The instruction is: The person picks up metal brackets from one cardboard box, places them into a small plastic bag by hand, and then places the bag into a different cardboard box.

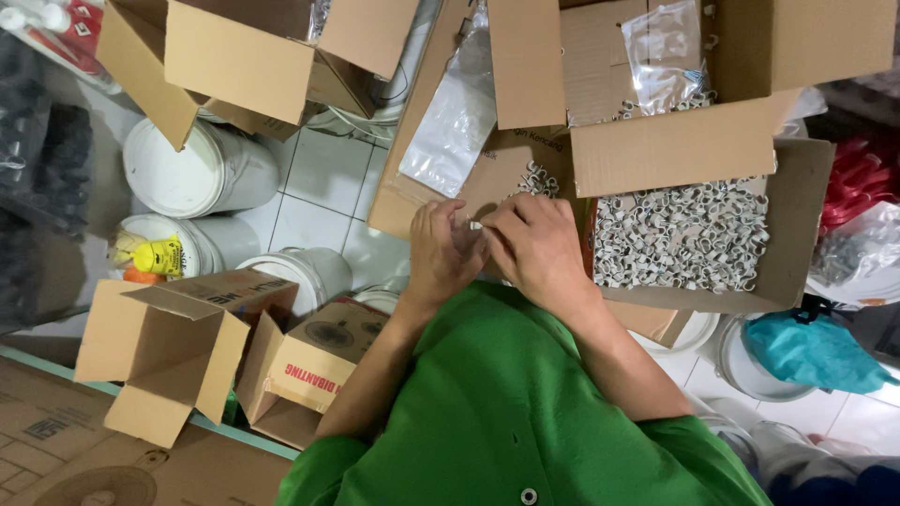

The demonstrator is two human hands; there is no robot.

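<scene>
White tiled floor (323,173), perhaps a storeroom.

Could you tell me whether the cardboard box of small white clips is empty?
No, the open cardboard box to the right of the hands holds a heap of small white clips.

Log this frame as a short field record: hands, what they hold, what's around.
view: head camera, looking down
left hand: pressed against the right, fingers around a small clear bag
right hand: pinching the same bag
grip detail: bag contents hidden by fingers
nearest stock: open carton of white clips, right of the hands
also near: empty clear bags on cardboard, white buckets on tiled floor
clothing: green shirt
</scene>
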